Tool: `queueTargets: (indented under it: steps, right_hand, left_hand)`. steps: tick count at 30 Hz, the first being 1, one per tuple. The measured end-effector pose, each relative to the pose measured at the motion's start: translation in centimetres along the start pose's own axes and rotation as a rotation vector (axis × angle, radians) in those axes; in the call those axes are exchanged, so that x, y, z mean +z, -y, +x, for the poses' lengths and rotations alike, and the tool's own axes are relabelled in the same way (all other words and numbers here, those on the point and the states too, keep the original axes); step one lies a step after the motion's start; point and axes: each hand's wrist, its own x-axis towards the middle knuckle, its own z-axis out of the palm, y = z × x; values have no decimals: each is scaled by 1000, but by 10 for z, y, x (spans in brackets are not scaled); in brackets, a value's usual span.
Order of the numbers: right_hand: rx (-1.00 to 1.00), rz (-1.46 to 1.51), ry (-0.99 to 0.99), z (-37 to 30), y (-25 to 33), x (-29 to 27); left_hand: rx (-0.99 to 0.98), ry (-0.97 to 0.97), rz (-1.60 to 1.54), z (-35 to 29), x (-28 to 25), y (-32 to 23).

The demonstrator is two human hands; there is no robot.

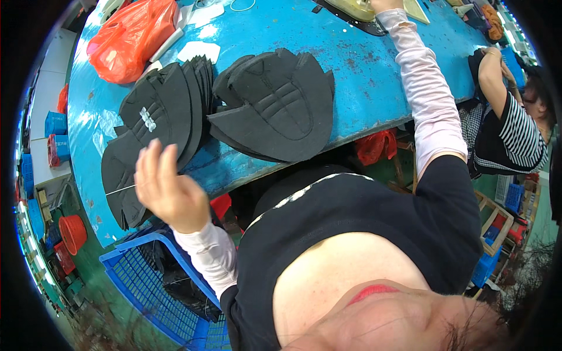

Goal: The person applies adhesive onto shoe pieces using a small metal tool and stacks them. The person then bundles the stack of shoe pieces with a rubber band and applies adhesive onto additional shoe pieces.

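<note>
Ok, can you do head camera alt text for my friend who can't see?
A person's left hand is close to stacks of curved black pieces on a blue table; the right hand, partly cut off, is by a yellowish object. A blue basket is below, another person at right.

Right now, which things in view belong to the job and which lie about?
Likely in use:
stacked black pieces, by the left hand
yellowish item, by the right hand

Probably lying about:
red plastic bag on the blue table
orange basket
</note>
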Motion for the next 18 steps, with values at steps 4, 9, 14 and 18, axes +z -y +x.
queueTargets:
  steps: [4, 9, 14, 18]
  right_hand:
    - [56, 55, -31, -10, 7, -9]
    - [72, 26, -143, -21, 5, -23]
    - [519, 1344, 67, -27, -42, -24]
    - [611, 1587, 302, -96, 130, -55]
  left_hand:
    - [296, 71, -346, 0, 6, -42]
    - [433, 184, -649, 2, 22, -67]
    - [516, 251, -705, 5, 33, -76]
    - [508, 240, -690, 0, 39, -78]
